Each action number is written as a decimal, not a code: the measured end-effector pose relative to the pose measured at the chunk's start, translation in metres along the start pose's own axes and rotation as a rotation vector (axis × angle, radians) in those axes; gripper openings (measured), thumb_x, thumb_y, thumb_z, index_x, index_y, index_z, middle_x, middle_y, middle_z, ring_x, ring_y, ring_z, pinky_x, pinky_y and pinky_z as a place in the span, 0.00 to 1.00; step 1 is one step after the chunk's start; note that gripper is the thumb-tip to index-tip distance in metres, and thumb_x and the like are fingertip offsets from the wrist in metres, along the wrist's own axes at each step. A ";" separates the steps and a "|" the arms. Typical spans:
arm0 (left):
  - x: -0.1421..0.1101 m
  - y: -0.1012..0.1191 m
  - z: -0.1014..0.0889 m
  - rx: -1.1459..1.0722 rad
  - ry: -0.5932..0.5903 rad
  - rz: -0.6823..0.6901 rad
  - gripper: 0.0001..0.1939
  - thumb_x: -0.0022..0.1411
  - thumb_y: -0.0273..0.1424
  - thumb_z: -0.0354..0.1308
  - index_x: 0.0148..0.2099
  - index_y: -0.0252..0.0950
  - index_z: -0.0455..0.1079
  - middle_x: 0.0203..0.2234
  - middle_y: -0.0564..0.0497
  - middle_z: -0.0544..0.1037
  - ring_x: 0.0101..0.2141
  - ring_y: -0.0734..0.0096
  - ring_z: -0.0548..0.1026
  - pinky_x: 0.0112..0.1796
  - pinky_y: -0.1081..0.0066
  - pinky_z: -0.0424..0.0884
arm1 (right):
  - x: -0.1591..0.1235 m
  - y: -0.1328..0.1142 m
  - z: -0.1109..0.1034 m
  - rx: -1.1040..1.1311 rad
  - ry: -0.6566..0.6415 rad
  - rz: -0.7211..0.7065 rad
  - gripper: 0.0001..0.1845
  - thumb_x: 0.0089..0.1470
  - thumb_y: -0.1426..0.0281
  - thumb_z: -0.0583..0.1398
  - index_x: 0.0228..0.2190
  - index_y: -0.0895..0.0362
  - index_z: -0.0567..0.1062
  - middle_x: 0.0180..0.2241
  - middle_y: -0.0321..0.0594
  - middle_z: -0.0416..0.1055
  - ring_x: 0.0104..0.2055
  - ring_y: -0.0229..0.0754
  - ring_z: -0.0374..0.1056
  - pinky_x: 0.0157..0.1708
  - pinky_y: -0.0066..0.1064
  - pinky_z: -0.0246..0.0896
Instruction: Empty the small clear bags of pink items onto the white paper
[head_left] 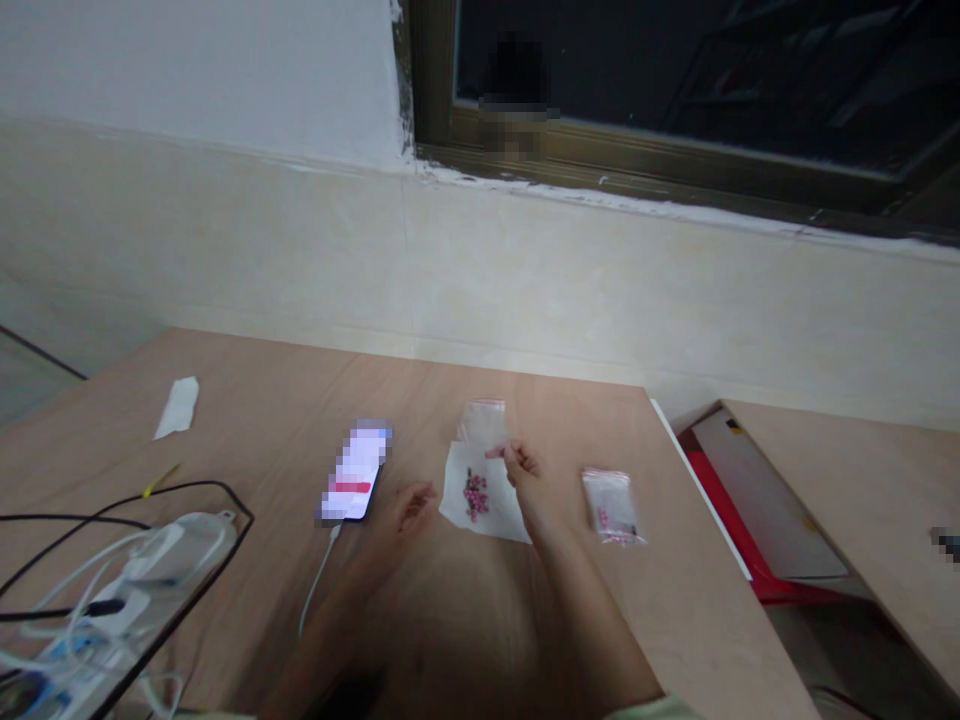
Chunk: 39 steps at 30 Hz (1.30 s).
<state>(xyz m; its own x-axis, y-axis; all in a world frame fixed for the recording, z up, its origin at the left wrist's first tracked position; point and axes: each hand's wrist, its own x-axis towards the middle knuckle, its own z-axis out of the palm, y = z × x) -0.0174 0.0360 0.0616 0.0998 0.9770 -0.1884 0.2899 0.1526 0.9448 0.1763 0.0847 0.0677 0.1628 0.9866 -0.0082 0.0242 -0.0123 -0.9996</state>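
Some pink pieces (475,495) are out on paper (504,512), more left in a bag (616,490) at three o'clock: seemingly partway. Right hand (523,462) apparently pinches one; left hand (415,507), fingers loosely apart.

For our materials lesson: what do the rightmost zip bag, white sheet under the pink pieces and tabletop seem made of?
Rightmost zip bag: likely plastic, clear, shiny; contents show through.
White sheet: probably paper, matt; flat, without glare.
Tabletop: wood or wood-look laminate, satin; faint streaky grain.
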 end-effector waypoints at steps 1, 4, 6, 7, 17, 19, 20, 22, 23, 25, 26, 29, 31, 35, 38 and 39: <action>0.000 0.004 0.001 -0.029 -0.001 0.017 0.16 0.55 0.38 0.50 0.44 0.37 0.67 0.40 0.47 0.74 0.40 0.63 0.72 0.40 0.65 0.67 | -0.012 0.000 -0.003 0.063 -0.082 0.056 0.16 0.47 0.57 0.55 0.25 0.57 0.70 0.25 0.38 0.70 0.20 0.34 0.57 0.21 0.27 0.50; -0.001 0.013 0.003 -0.022 -0.111 0.083 0.14 0.55 0.39 0.51 0.38 0.35 0.70 0.34 0.49 0.76 0.36 0.65 0.72 0.39 0.67 0.67 | -0.040 0.006 -0.009 0.182 -0.230 0.185 0.15 0.45 0.57 0.57 0.24 0.58 0.70 0.23 0.36 0.68 0.16 0.30 0.49 0.17 0.25 0.42; -0.005 0.016 0.005 -0.025 -0.179 0.059 0.13 0.54 0.39 0.51 0.33 0.34 0.70 0.28 0.51 0.76 0.32 0.66 0.72 0.35 0.68 0.67 | -0.051 0.013 -0.013 0.184 -0.233 0.223 0.16 0.45 0.57 0.56 0.24 0.58 0.70 0.23 0.35 0.67 0.17 0.30 0.48 0.18 0.25 0.42; -0.008 0.016 0.006 -0.044 -0.196 0.033 0.13 0.54 0.39 0.52 0.32 0.34 0.70 0.27 0.51 0.76 0.31 0.67 0.72 0.34 0.69 0.67 | -0.054 0.016 -0.014 0.159 -0.214 0.231 0.17 0.45 0.56 0.56 0.24 0.58 0.69 0.23 0.36 0.66 0.18 0.31 0.49 0.19 0.25 0.42; -0.018 0.016 0.010 -0.012 -0.240 0.069 0.12 0.55 0.38 0.51 0.29 0.33 0.68 0.24 0.52 0.73 0.29 0.69 0.69 0.31 0.72 0.64 | -0.086 -0.018 0.004 -0.363 -0.174 -0.040 0.07 0.46 0.66 0.56 0.25 0.57 0.67 0.26 0.35 0.65 0.27 0.36 0.58 0.28 0.27 0.53; -0.015 0.018 0.008 0.025 -0.271 0.119 0.13 0.57 0.38 0.50 0.29 0.33 0.67 0.24 0.53 0.71 0.29 0.70 0.68 0.31 0.72 0.64 | -0.086 -0.024 0.012 -0.372 -0.344 -0.015 0.05 0.46 0.69 0.57 0.23 0.57 0.67 0.24 0.34 0.65 0.25 0.35 0.58 0.26 0.26 0.52; -0.014 0.018 0.007 0.038 -0.288 0.139 0.13 0.57 0.38 0.49 0.30 0.33 0.67 0.24 0.53 0.71 0.29 0.70 0.68 0.31 0.72 0.63 | -0.085 -0.026 0.015 -0.372 -0.384 -0.006 0.04 0.46 0.70 0.57 0.22 0.57 0.67 0.22 0.34 0.65 0.25 0.35 0.58 0.26 0.26 0.52; -0.011 0.019 0.005 0.063 -0.318 0.161 0.14 0.58 0.38 0.48 0.29 0.33 0.66 0.23 0.54 0.70 0.28 0.71 0.67 0.31 0.73 0.63 | -0.082 -0.028 0.018 -0.355 -0.436 0.005 0.05 0.46 0.72 0.56 0.21 0.58 0.68 0.21 0.34 0.65 0.24 0.34 0.58 0.25 0.25 0.52; -0.009 0.020 0.004 0.077 -0.328 0.166 0.14 0.58 0.38 0.47 0.28 0.34 0.66 0.22 0.54 0.69 0.28 0.72 0.67 0.30 0.73 0.63 | -0.080 -0.028 0.019 -0.340 -0.450 0.010 0.05 0.46 0.73 0.56 0.20 0.58 0.68 0.20 0.34 0.65 0.24 0.34 0.59 0.25 0.25 0.52; -0.007 0.021 0.002 0.114 -0.335 0.167 0.14 0.58 0.37 0.46 0.27 0.34 0.64 0.22 0.55 0.68 0.27 0.73 0.66 0.30 0.73 0.62 | -0.076 -0.029 0.019 -0.300 -0.463 0.024 0.07 0.46 0.74 0.55 0.19 0.59 0.70 0.20 0.35 0.67 0.23 0.34 0.60 0.25 0.25 0.53; -0.006 0.022 0.002 0.143 -0.331 0.167 0.14 0.58 0.37 0.46 0.27 0.34 0.64 0.21 0.55 0.67 0.26 0.73 0.66 0.29 0.73 0.62 | -0.075 -0.029 0.019 -0.274 -0.458 0.041 0.08 0.45 0.74 0.55 0.18 0.59 0.70 0.20 0.35 0.68 0.23 0.34 0.60 0.25 0.25 0.53; -0.004 0.028 0.002 0.229 -0.327 0.169 0.13 0.58 0.36 0.45 0.25 0.34 0.62 0.20 0.56 0.66 0.25 0.73 0.64 0.28 0.74 0.61 | -0.072 -0.027 0.022 -0.193 -0.415 0.114 0.11 0.44 0.75 0.54 0.14 0.59 0.70 0.17 0.35 0.67 0.21 0.34 0.61 0.24 0.25 0.53; -0.005 0.033 0.000 0.249 -0.337 0.165 0.14 0.58 0.35 0.45 0.24 0.34 0.61 0.19 0.56 0.65 0.25 0.74 0.64 0.27 0.74 0.61 | -0.071 -0.024 0.024 -0.192 -0.358 0.153 0.13 0.42 0.76 0.53 0.11 0.59 0.68 0.13 0.33 0.64 0.19 0.33 0.59 0.23 0.25 0.53; -0.007 0.039 -0.005 0.264 -0.298 0.135 0.14 0.58 0.35 0.43 0.22 0.35 0.59 0.18 0.56 0.64 0.24 0.74 0.63 0.26 0.74 0.60 | -0.069 -0.018 0.024 -0.281 -0.237 0.154 0.12 0.41 0.75 0.55 0.11 0.58 0.65 0.12 0.31 0.60 0.18 0.32 0.54 0.20 0.24 0.48; -0.008 0.039 -0.007 0.355 -0.241 0.138 0.14 0.57 0.34 0.44 0.22 0.35 0.60 0.17 0.57 0.63 0.23 0.74 0.62 0.25 0.75 0.58 | -0.069 -0.022 0.023 -0.210 -0.367 0.094 0.11 0.46 0.67 0.55 0.17 0.58 0.67 0.17 0.33 0.63 0.20 0.32 0.56 0.21 0.24 0.50; -0.008 0.039 -0.006 0.374 -0.244 0.147 0.14 0.57 0.34 0.45 0.22 0.35 0.61 0.17 0.57 0.63 0.23 0.74 0.62 0.25 0.75 0.58 | -0.070 -0.024 0.023 -0.171 -0.418 0.091 0.12 0.48 0.63 0.54 0.19 0.58 0.68 0.18 0.33 0.63 0.21 0.32 0.56 0.21 0.24 0.50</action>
<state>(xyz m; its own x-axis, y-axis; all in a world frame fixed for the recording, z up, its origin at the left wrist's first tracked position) -0.0127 0.0353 0.1013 0.3731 0.9140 -0.1592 0.5744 -0.0928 0.8133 0.1416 0.0196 0.0913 -0.2390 0.9608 -0.1403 0.1961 -0.0938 -0.9761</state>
